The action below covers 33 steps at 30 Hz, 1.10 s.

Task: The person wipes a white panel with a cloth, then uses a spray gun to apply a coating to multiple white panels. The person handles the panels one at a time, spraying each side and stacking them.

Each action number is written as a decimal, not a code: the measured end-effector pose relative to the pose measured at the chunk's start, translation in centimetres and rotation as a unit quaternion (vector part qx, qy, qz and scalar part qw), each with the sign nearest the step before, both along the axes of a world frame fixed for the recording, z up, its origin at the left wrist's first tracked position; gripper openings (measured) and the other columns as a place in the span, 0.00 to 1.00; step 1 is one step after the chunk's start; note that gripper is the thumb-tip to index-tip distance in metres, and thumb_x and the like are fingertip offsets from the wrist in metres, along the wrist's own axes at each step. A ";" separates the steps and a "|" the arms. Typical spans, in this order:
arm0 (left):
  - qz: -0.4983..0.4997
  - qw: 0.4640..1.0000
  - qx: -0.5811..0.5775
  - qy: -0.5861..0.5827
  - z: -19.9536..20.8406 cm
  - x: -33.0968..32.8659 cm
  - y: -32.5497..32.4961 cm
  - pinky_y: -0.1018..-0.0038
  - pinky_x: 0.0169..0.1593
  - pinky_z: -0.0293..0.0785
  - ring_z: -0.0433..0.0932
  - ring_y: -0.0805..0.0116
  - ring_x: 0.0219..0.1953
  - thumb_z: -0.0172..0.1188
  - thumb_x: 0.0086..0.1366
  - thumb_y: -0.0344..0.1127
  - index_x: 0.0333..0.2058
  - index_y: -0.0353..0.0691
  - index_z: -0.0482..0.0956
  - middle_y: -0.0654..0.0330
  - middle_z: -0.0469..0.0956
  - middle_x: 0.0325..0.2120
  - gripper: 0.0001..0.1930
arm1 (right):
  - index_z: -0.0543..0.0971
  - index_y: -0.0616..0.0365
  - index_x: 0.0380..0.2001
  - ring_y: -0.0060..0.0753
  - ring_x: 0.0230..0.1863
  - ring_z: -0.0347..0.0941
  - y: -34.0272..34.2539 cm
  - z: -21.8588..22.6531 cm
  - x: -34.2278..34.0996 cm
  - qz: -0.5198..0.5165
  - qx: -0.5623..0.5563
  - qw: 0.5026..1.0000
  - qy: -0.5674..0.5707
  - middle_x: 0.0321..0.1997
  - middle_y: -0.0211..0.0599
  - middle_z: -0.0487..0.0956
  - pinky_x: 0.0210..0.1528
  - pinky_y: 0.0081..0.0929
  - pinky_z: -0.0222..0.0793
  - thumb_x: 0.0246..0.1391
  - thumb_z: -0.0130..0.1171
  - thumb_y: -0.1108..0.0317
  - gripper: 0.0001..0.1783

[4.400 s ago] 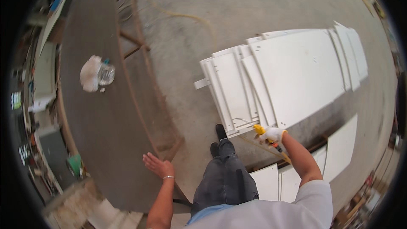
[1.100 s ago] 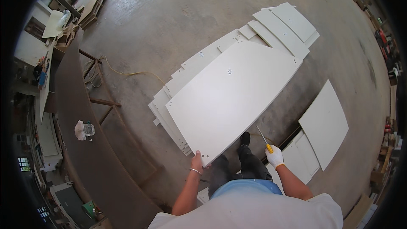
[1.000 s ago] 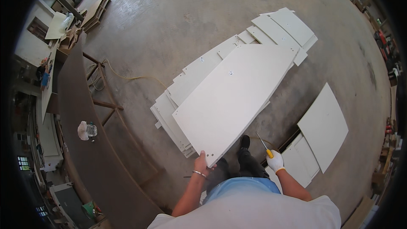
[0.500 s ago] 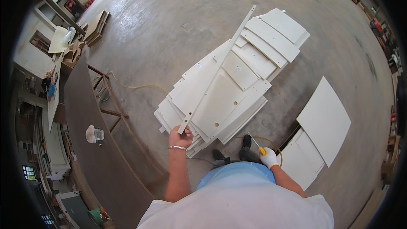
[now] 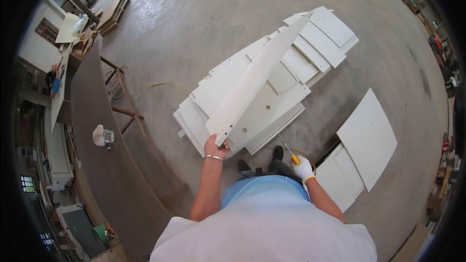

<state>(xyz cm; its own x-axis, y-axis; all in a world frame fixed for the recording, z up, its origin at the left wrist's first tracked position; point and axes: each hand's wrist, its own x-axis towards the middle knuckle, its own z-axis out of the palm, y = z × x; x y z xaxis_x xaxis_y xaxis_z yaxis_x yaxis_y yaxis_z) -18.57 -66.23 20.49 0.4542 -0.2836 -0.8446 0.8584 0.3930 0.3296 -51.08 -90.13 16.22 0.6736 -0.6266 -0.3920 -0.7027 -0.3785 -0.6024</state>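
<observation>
My bare left hand [image 5: 216, 147], with a bracelet at the wrist, grips the near end of a long white panel [image 5: 259, 75]. The panel is tilted, showing its broad face and a narrow edge with small dark holes near my fingers. It stretches away over a pile of white panels [image 5: 286, 75], some with round holes. In a white glove, my right hand [image 5: 303, 167] is closed round the yellow handle of a screwdriver [image 5: 294, 159]. Its metal shaft points forward and left, above the floor by my shoes. Neither hand's palm side shows fully.
Right of me lie more white panels [image 5: 367, 138] in a low stack. On the left stands a long brown table [image 5: 92, 116] with a clear jar [image 5: 108, 136] on it. A yellowish hose [image 5: 155, 84] runs across the concrete floor. Cardboard [image 5: 112, 17] leans farther off.
The long panel has rolled in my left hand, from edge-on to showing its broad face, and its far end has shifted right. The gloved hand with the screwdriver has moved slightly left and forward.
</observation>
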 end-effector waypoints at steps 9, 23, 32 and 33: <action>-0.044 0.983 0.140 -0.107 -6.0 0.2 3.4 0.59 0.18 0.74 0.78 0.54 0.19 0.52 0.74 0.46 0.44 0.37 0.75 0.52 0.81 0.27 0.16 | 0.83 0.56 0.37 0.58 0.44 0.79 -0.8 1.8 4.0 0.162 0.035 0.984 0.063 0.38 0.51 0.83 0.47 0.48 0.74 0.57 0.62 0.53 0.16; -0.234 0.809 0.419 -0.341 -14.8 10.3 7.1 0.66 0.32 0.76 0.80 0.66 0.29 0.61 0.71 0.44 0.35 0.31 0.79 0.55 0.80 0.26 0.17 | 0.76 0.54 0.43 0.29 0.18 0.77 -7.3 -6.5 14.0 -0.159 0.362 0.918 0.026 0.26 0.34 0.79 0.16 0.25 0.65 0.66 0.60 0.53 0.15; -0.302 0.847 0.350 -0.261 -18.4 12.4 11.5 0.68 0.26 0.76 0.77 0.73 0.28 0.60 0.73 0.42 0.37 0.34 0.79 0.61 0.78 0.26 0.14 | 0.74 0.56 0.42 0.32 0.18 0.75 -4.5 -15.6 23.6 -0.370 0.369 0.853 -0.004 0.31 0.33 0.75 0.15 0.28 0.60 0.66 0.61 0.51 0.18; -0.340 0.836 0.372 -0.219 -18.8 12.1 11.9 0.68 0.25 0.77 0.77 0.73 0.28 0.59 0.73 0.41 0.38 0.35 0.79 0.61 0.79 0.26 0.13 | 0.74 0.56 0.42 0.33 0.19 0.75 -4.0 -16.8 24.7 -0.417 0.375 0.828 0.010 0.31 0.33 0.74 0.15 0.29 0.60 0.66 0.61 0.51 0.18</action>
